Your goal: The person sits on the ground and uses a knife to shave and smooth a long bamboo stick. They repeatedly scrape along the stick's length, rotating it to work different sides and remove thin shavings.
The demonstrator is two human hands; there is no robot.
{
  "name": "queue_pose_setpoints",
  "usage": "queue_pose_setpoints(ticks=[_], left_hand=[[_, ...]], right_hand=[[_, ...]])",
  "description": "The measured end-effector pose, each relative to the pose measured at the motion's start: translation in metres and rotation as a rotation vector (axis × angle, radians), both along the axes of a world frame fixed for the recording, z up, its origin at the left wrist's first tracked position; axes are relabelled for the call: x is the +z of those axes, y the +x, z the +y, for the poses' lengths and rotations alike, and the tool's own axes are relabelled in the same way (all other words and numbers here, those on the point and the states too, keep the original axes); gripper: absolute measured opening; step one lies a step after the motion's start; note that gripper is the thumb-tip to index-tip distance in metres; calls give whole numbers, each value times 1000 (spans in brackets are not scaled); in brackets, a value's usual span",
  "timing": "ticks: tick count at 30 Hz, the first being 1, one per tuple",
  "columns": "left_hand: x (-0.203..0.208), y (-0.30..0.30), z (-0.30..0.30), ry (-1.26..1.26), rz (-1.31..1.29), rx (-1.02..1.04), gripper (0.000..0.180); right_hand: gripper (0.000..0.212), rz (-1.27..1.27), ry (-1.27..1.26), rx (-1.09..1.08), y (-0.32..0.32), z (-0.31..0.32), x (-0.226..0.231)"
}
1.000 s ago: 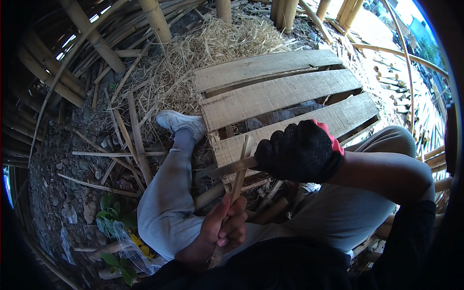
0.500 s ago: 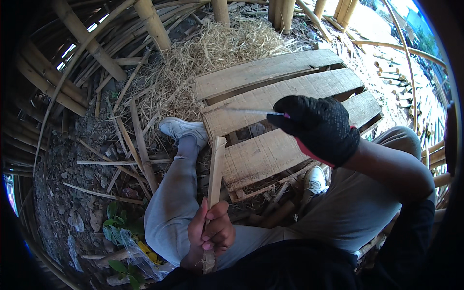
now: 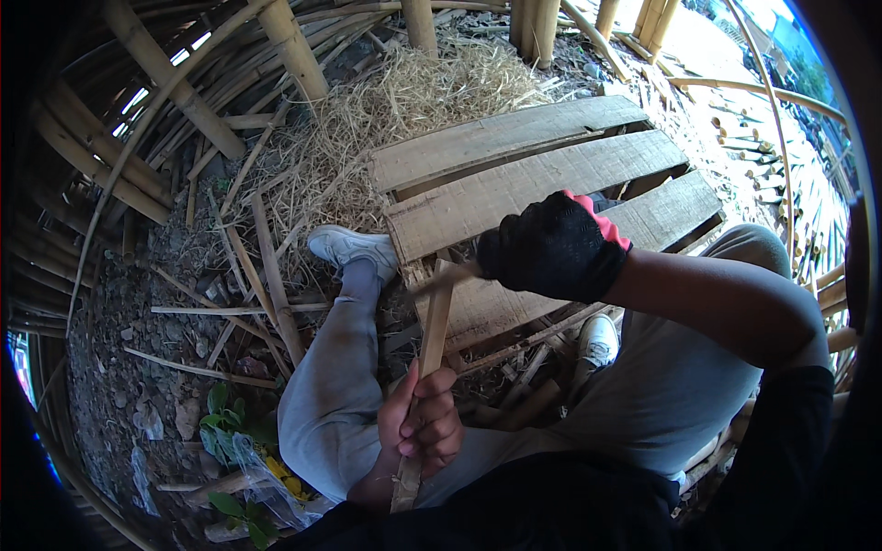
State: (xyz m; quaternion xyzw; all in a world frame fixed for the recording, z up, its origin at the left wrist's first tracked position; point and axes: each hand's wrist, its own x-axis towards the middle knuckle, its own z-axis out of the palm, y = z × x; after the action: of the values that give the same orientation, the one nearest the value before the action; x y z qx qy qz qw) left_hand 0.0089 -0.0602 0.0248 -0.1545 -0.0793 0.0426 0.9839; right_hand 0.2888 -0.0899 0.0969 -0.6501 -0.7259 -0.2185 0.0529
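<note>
My bare left hand (image 3: 424, 422) is closed around a flat bamboo strip (image 3: 435, 335), which slants up and away from my lap. The strip's upper end is over the near left edge of a slatted wooden bench (image 3: 514, 197). My right hand (image 3: 556, 250), in a black glove with a red cuff, is closed on the handle of a knife. The knife's blade (image 3: 452, 277), smeared by motion, crosses the strip near its top; I cannot tell whether it touches. The handle is hidden inside the glove.
Pale shavings (image 3: 413, 101) are heaped behind the bench. Loose bamboo strips (image 3: 266, 266) lie on the ground at left, near my shoe (image 3: 354, 250). A clear plastic bag (image 3: 262, 473) lies by green leaves. Bamboo posts (image 3: 292, 46) stand at the back; cut bamboo pieces (image 3: 749, 147) lie at far right.
My right hand has swung down and left, turning the knife so its blade crosses the strip. My left hand and the strip have shifted slightly right.
</note>
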Motion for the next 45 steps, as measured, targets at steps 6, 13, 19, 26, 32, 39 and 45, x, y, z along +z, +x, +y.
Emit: queue_pose_setpoints(ticks=[6,13,19,26,32,39,45], left_hand=[[8,-13,-6,76,-17,81,38],[-2,-2,4,45,-34,51,39],[-7,-3,-6,19,2,-2,40],[-3,0,-6,-72,43,-14,39],[15,-14,-10,69,-152,-43,38],[0,-13,5,33,-66,91,39],[-4,-7,-4,-29,-62,10,39]], right_hand=[[23,-29,165,-402,65,26,40],[27,263,127,72,-37,-22,44],[17,351,-243,219,-56,-35,17],[15,300,-33,196,-18,-3,-9],[31,-39,-128,-437,81,17,46],[26,313,-69,48,-22,-19,50],[18,386,-270,167,-63,-38,24]])
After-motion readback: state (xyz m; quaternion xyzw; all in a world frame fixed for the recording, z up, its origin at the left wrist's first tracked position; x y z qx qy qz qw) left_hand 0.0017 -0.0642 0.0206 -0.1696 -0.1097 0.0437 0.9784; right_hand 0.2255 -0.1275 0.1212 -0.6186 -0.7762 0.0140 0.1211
